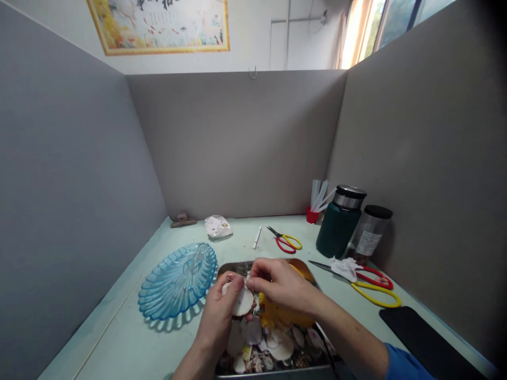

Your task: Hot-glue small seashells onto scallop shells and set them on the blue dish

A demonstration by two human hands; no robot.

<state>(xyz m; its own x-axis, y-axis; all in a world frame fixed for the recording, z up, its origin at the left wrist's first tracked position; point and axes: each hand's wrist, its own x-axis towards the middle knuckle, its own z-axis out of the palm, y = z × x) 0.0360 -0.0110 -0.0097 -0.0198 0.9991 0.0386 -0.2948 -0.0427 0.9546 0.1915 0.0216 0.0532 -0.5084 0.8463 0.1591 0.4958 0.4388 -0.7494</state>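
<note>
– where's the white shell (243, 303)?
– lower centre, gripped by the left hand (218, 307); whether the right hand (279, 281) grips anything beside it, one can't tell.
– how far along?
– unclear; more shells (280, 345) fill the tray (273, 372).

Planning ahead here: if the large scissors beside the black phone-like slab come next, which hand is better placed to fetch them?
Right, I'd judge: the large scissors lie on that side of the tray, while the left hand holds a white shell.
</note>
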